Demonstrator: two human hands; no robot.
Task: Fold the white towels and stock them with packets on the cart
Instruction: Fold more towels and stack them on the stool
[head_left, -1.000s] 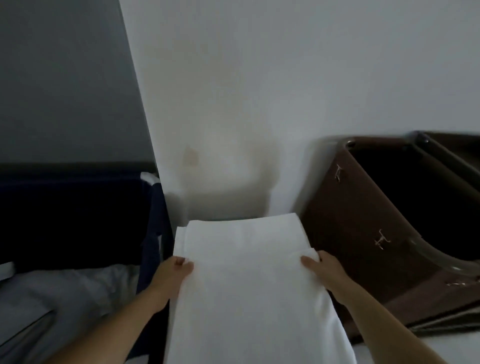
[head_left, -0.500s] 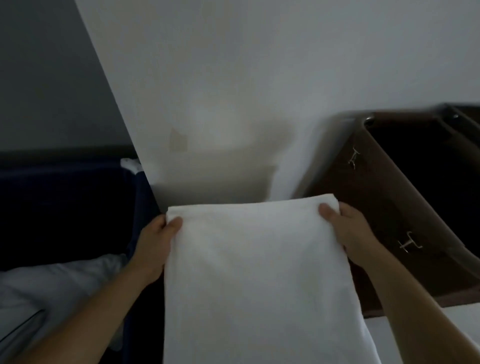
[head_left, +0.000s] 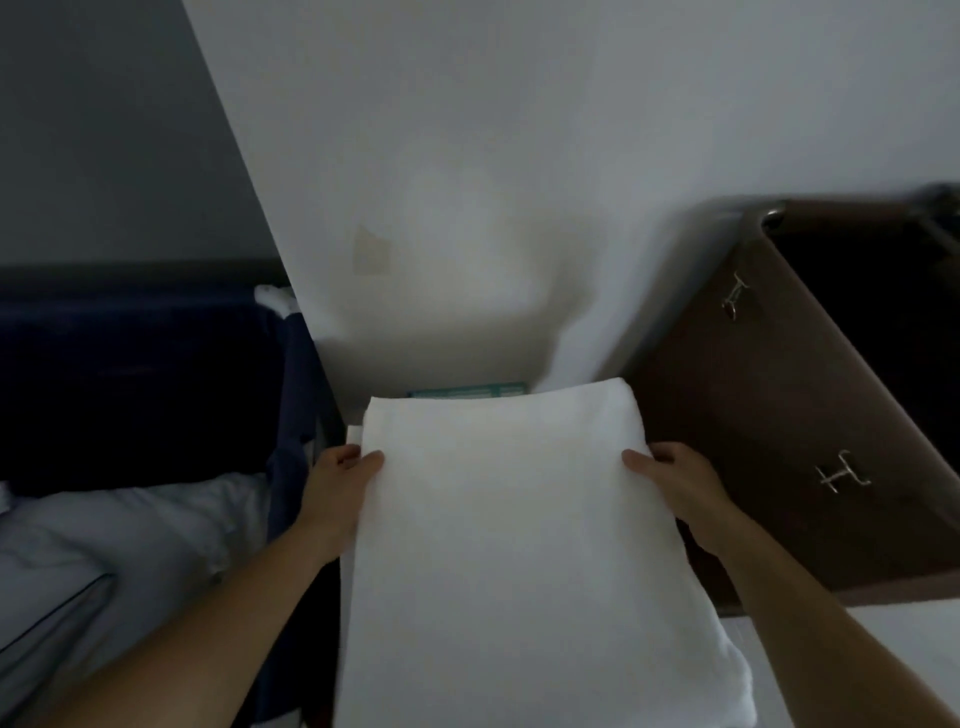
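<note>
A: Where is the towel?

B: The white towel (head_left: 509, 545) is folded into a long slab in the middle of the view. It runs from the near edge out toward the far wall, and its far end is a rounded fold. It's held up between both hands. I cannot tell whether anything supports it from below.

A: And the hands?

B: The left hand (head_left: 337, 478) is on the towel's left edge, a little back from the far fold. Its thumb lies on top and the fingers are tucked beneath, out of sight, so it pinches the cloth. The right hand (head_left: 675, 483) does the same on the right edge, level with the left, with the thumb on top and curled fingers gripping the side. Both forearms come in from the near corners with the towel between them.

A: What's past the far fold?

B: A teal strip (head_left: 467, 389) shows just beyond it, low against the white wall (head_left: 519, 156). It's too dim to say what it is.

A: And the sides?

B: On the right, close beside the towel, is a brown wooden unit (head_left: 779, 441), open and dark inside, with metal hooks (head_left: 844, 475) on its face. On the left is a dark blue bag (head_left: 130, 389), with pale linen (head_left: 104, 561) lying nearer, beside the left forearm.
</note>
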